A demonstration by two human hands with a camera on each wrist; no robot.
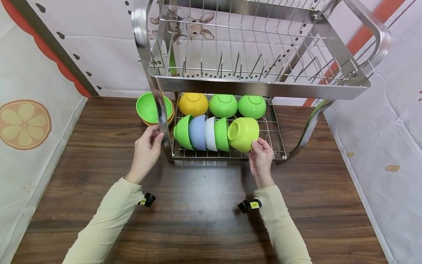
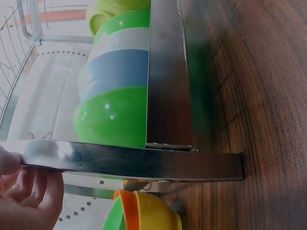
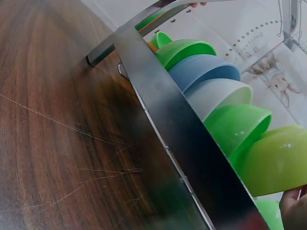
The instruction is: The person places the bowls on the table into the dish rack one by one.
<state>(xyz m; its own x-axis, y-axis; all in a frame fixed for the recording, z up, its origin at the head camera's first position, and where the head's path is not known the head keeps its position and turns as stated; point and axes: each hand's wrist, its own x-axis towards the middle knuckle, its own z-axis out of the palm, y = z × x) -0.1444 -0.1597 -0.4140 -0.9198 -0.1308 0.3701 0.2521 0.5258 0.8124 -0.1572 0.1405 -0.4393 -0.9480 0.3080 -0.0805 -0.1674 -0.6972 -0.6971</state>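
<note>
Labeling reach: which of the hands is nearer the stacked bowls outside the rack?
Left hand, pinching the rack post by the stacked bowls; right hand is across the rack, holding a lime bowl.

Your head view looks forward and down from above the tabletop (image 1: 197, 234) and rack (image 1: 263, 89). Close in and turned sideways, your left wrist view faces right along the bowl row (image 2: 115, 69); your right wrist view, also near, faces left along it.
</note>
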